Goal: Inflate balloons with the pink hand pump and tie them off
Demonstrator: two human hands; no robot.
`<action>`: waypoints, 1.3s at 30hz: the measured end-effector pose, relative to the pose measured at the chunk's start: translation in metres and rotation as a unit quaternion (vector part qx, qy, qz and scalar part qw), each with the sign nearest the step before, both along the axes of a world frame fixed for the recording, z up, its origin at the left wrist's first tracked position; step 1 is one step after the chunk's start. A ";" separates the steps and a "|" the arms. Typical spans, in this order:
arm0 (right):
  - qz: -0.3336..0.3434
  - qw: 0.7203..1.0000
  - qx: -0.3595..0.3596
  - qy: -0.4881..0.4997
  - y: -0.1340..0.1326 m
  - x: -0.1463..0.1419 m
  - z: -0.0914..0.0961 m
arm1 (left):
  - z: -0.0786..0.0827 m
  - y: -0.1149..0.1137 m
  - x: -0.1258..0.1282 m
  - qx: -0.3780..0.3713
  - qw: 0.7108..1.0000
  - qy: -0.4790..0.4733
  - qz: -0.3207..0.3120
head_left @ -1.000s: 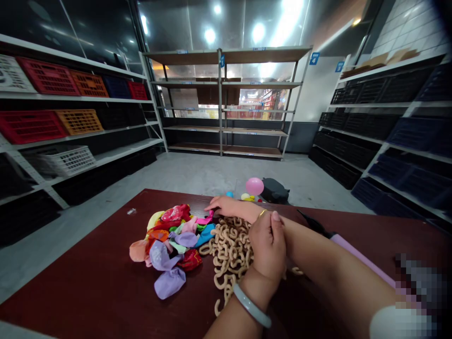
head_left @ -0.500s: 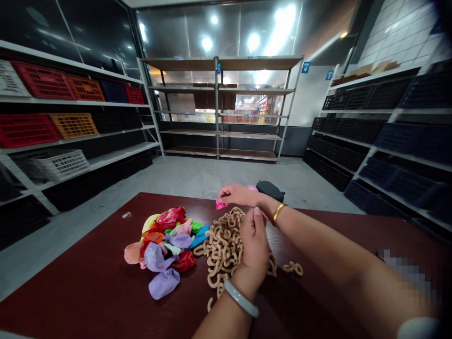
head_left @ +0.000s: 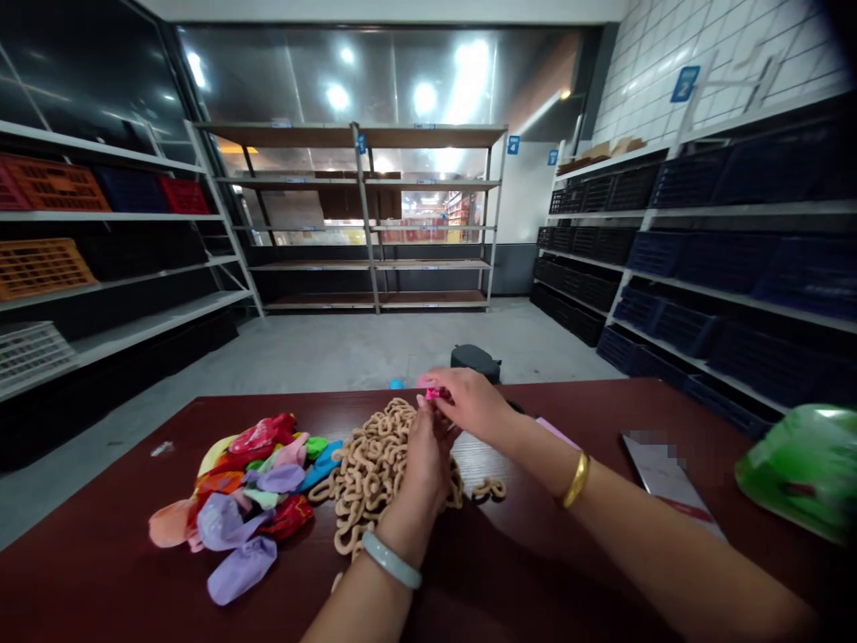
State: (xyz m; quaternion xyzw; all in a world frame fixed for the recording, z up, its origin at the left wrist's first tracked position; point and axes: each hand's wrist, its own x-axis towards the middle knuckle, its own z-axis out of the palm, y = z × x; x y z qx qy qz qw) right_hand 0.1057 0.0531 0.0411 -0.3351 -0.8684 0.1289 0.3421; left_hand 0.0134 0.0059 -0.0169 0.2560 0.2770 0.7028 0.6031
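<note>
Right hand (head_left: 469,399): fingers pinching the pink balloon (head_left: 433,393).
Left hand (head_left: 428,451): fingertips up at it; whether gripping, I cannot tell.
Pink balloon: between the two hands, over the far side of the table (head_left: 512,580).
Curls (head_left: 371,466): heaped beside the left hand.
Other balloons (head_left: 276,479): piled left of the curls.

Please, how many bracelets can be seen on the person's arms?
2. A pale bracelet is around the left arm, and a gold bracelet is around the right arm. I see no others on the visible parts.
</note>
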 end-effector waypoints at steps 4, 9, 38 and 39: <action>-0.047 0.998 0.014 0.025 -0.021 0.019 -0.018 | -0.003 -0.004 0.008 -0.037 0.998 -0.052 -0.021; -0.061 0.997 -0.002 0.046 -0.032 0.049 -0.026 | 0.003 -0.006 0.008 -0.047 0.995 -0.078 -0.042; -0.181 0.964 -0.006 -0.195 -0.058 0.082 -0.042 | 0.008 0.015 -0.028 -0.017 0.997 -0.052 0.053; -0.181 0.964 -0.005 -0.192 -0.058 0.082 -0.042 | 0.007 0.014 -0.028 -0.011 0.998 -0.037 0.050</action>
